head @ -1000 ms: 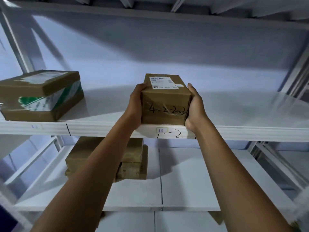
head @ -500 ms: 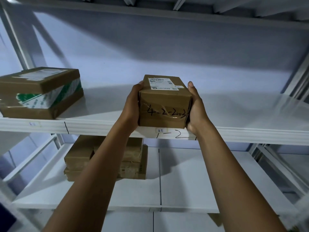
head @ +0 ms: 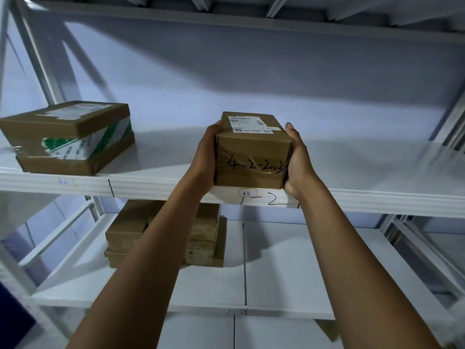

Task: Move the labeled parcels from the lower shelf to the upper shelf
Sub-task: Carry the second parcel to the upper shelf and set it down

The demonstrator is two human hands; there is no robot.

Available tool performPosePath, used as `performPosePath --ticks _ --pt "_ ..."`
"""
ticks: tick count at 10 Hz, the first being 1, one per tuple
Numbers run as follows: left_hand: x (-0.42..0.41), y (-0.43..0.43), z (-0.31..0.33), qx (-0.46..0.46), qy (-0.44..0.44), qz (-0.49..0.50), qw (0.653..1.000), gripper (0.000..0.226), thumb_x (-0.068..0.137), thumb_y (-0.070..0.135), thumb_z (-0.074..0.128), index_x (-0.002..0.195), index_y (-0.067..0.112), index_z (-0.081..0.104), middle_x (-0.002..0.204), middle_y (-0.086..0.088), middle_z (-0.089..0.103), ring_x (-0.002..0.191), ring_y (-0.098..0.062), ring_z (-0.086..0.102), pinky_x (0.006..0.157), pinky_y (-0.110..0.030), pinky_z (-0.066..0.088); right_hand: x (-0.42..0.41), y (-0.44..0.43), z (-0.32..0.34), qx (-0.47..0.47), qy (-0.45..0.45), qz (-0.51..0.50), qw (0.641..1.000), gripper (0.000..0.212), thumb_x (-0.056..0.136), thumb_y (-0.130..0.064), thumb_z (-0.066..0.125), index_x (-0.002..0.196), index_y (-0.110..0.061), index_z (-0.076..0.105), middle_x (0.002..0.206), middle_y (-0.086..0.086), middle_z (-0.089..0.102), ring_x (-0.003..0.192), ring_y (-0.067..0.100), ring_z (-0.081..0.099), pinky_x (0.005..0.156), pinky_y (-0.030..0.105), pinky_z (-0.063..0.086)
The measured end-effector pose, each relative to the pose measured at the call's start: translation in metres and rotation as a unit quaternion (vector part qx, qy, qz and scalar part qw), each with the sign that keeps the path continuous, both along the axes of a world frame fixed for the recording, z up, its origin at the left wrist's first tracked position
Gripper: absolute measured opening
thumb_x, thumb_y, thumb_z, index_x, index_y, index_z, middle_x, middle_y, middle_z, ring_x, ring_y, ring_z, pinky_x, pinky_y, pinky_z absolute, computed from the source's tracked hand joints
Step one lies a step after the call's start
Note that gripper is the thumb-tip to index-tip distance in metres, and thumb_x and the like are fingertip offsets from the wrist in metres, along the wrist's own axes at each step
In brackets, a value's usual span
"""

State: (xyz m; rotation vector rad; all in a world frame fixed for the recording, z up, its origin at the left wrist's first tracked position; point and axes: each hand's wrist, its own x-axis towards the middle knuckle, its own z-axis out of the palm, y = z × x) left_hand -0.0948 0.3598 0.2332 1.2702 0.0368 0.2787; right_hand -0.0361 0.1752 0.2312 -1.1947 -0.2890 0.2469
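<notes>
A small brown cardboard parcel [head: 250, 153] with a white label on top and "4-2-2003" handwritten on its front sits at the front edge of the upper shelf [head: 377, 187]. My left hand [head: 205, 159] clasps its left side and my right hand [head: 298, 162] its right side. A flat brown parcel with green-and-white tape [head: 68, 139] rests on the upper shelf at the left. On the lower shelf [head: 289, 268], a stack of brown parcels [head: 206, 238] lies partly hidden behind my left forearm.
The shelf edge below the held parcel bears a handwritten "1-2" mark [head: 266, 199]. White metal uprights [head: 37, 59] frame the rack at left and right [head: 450, 122]. Another shelf's underside [head: 226, 11] spans overhead. Bare shelf surface lies to the right of the held parcel.
The parcel and both hands have shifted slightly up and forward onto the upper shelf's front edge; the view has tilted a little, with the grip unchanged.
</notes>
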Motion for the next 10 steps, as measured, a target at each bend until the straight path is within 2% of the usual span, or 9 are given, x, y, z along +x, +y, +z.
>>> performPosePath --ticks 1,2,5,7,8,9,10 --pt "0.001 0.000 -0.001 0.008 0.003 0.003 1.000 0.052 0.102 0.059 0.038 0.117 0.029 0.078 0.099 -0.003 0.086 0.083 -0.021 0.082 0.075 -0.035 0.061 0.001 0.000 0.000 0.003 0.002 0.009 1.000 0.058 0.100 -0.067 0.035 0.096 -0.038 0.085 0.103 0.002 0.084 0.089 0.021 0.081 0.075 0.040 0.064" --pt "0.001 0.000 0.000 0.004 0.008 0.001 1.000 0.051 0.102 0.059 0.039 0.113 0.030 0.079 0.098 -0.002 0.086 0.081 -0.020 0.082 0.070 -0.033 0.063 0.001 0.000 0.000 0.008 0.004 0.014 1.000 0.059 0.099 -0.068 0.036 0.098 -0.036 0.085 0.104 0.003 0.084 0.090 0.022 0.081 0.073 0.039 0.064" --pt "-0.008 -0.004 0.006 -0.001 0.003 -0.010 1.000 0.052 0.105 0.056 0.035 0.111 0.028 0.079 0.095 -0.003 0.086 0.079 -0.020 0.083 0.064 -0.031 0.064 -0.005 0.000 0.004 -0.004 0.005 -0.007 1.000 0.061 0.097 -0.074 0.035 0.108 -0.035 0.082 0.108 0.004 0.083 0.093 0.024 0.081 0.079 0.043 0.064" --pt "-0.008 -0.007 0.006 0.008 0.017 0.023 1.000 0.057 0.104 0.059 0.035 0.125 0.026 0.076 0.104 -0.006 0.085 0.092 -0.027 0.080 0.082 -0.040 0.062 -0.007 0.004 0.004 -0.017 0.020 -0.034 0.999 0.063 0.095 -0.076 0.036 0.106 -0.034 0.082 0.108 0.006 0.083 0.097 0.027 0.080 0.085 0.048 0.064" --pt "-0.011 -0.007 0.007 -0.018 0.031 0.032 0.999 0.065 0.101 0.064 0.041 0.144 0.021 0.064 0.137 -0.012 0.073 0.121 -0.033 0.072 0.099 -0.047 0.059 -0.010 0.003 0.005 0.001 0.011 -0.046 0.999 0.068 0.097 -0.075 0.033 0.094 -0.032 0.085 0.100 0.006 0.084 0.089 0.026 0.081 0.077 0.043 0.065" --pt "-0.015 -0.010 0.011 -0.086 0.035 0.087 0.992 0.069 0.101 0.063 0.048 0.160 0.027 0.042 0.168 -0.003 0.042 0.152 -0.027 0.043 0.123 -0.052 0.038 -0.017 0.004 0.006 0.026 0.024 -0.107 0.994 0.053 0.100 -0.068 0.036 0.093 -0.031 0.074 0.097 0.004 0.080 0.097 0.029 0.076 0.085 0.042 0.061" --pt "-0.013 -0.005 0.013 -0.095 0.055 0.108 0.988 0.067 0.103 0.062 0.046 0.161 0.029 0.041 0.170 0.000 0.036 0.155 -0.025 0.037 0.125 -0.052 0.033 -0.027 0.006 0.011 0.003 0.041 -0.150 0.988 0.043 0.105 -0.060 0.035 0.117 -0.026 0.057 0.137 0.007 0.061 0.132 0.033 0.060 0.112 0.050 0.047"
